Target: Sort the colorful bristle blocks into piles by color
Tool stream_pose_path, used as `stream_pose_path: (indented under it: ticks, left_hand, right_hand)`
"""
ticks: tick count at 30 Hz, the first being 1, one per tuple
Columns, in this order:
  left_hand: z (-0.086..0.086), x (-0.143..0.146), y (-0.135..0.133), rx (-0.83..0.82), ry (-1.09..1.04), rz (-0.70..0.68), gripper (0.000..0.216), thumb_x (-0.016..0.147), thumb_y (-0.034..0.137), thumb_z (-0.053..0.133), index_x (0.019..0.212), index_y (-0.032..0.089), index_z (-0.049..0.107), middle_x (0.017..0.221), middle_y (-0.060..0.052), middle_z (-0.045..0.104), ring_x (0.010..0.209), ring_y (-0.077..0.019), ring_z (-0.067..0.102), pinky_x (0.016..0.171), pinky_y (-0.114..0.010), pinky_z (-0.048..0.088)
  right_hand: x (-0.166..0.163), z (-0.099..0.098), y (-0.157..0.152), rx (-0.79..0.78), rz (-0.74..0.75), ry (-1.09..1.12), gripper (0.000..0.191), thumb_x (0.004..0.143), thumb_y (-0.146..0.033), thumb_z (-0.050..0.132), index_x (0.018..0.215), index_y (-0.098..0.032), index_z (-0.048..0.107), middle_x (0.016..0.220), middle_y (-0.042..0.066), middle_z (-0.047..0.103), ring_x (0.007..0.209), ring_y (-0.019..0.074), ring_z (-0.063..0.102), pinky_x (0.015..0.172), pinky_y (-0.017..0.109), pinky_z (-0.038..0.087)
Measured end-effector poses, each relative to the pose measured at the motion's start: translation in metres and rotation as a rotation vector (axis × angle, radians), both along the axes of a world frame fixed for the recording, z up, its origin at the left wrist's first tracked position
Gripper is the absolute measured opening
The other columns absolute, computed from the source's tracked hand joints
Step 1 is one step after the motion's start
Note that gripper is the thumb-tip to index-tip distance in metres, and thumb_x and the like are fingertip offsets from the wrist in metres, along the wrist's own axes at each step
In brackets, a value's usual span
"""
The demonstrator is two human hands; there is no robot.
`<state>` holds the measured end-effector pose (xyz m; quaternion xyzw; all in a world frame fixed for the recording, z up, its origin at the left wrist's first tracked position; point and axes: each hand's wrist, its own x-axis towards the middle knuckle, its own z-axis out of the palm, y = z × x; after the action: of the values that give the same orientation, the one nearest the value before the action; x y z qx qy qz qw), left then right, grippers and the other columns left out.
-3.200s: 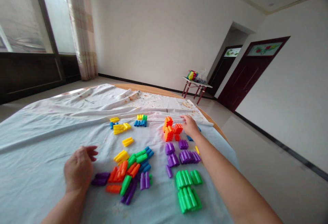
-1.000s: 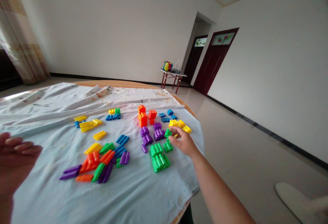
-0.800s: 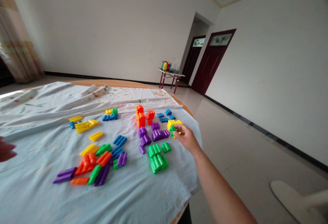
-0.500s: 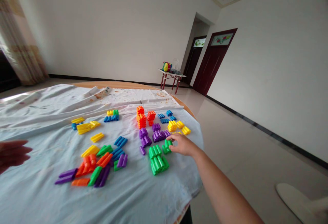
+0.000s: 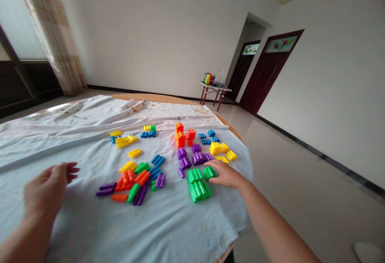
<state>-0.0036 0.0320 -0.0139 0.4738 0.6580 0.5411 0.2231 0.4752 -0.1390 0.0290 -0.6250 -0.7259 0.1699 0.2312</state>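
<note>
Hands both in frame on my feed. Nearest me: the bare near part of the surface (image 5: 129, 235), covered in rumpled pale-blue cloth. Pale object (image 5: 368, 253) at bottom right, cut off, can't identify it.

Left hand (image 5: 49, 186): off to the left above the cloth, fingers loosely extended, nothing in it that I can see. Nearest to it is the purple pair (image 5: 106, 189) at the left end of a mixed pile (image 5: 134, 193) of orange, green, purple and blue tube blocks.

Right hand (image 5: 225, 173): thumb and fingers around the small green block (image 5: 209, 172). Can't tell if I'm pinching it or just touching. That block sits just beside the larger green group (image 5: 199, 187), on its right; can't confirm contact between them.

Just beyond the right hand: purple group (image 5: 202, 158), its right end near my fingertips, and yellow group (image 5: 215, 148) to the right. Past the purple: orange stack (image 5: 179, 138), with the blue group (image 5: 206, 141) to its right.

Far left side: lone yellow block (image 5: 134, 153), then a yellow-and-blue cluster (image 5: 122, 142), then a yellow-green-blue cluster (image 5: 148, 132).

Background: red-legged stand (image 5: 224, 88) with a multicoloured bag (image 5: 209, 78) and clear plastic bag (image 5: 220, 79), dark red door (image 5: 270, 72) to the right.
</note>
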Motion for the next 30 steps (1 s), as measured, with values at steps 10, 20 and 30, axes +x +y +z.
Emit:
stream_pose_path:
  ticks: [10,20,30]
  left_hand:
    - [-0.004,-0.001,-0.007,-0.103,-0.079,-0.034,0.034,0.074,0.038,0.049,0.087,0.013,0.067,0.064,-0.002,0.064,0.062,-0.0150,0.059,0.060,-0.025,0.047]
    - [0.003,0.002,-0.016,-0.111,-0.022,-0.084,0.035,0.076,0.041,0.047,0.086,0.014,0.067,0.067,-0.002,0.064,0.063,-0.0158,0.059,0.064,-0.027,0.046]
    - [0.008,0.003,-0.021,-0.094,0.001,-0.098,0.036,0.075,0.044,0.046,0.081,0.015,0.066,0.064,-0.003,0.066,0.063,-0.0175,0.061,0.064,-0.028,0.046]
  right_hand:
    - [0.005,-0.013,0.009,-0.073,-0.031,0.069,0.052,0.062,-0.010,0.064,0.112,-0.020,0.065,0.114,0.009,0.065,0.106,0.0263,0.059,0.094,0.043,0.043]
    - [-0.087,0.041,0.008,0.227,-0.076,0.118,0.035,0.081,-0.028,0.057,0.116,-0.023,0.061,0.119,0.008,0.061,0.114,0.0236,0.054,0.102,0.042,0.040]
    - [-0.210,-0.019,0.061,0.020,-0.015,0.052,0.062,0.082,-0.040,0.058,0.133,-0.008,0.046,0.140,0.021,0.042,0.135,0.0328,0.031,0.110,0.050,0.026]
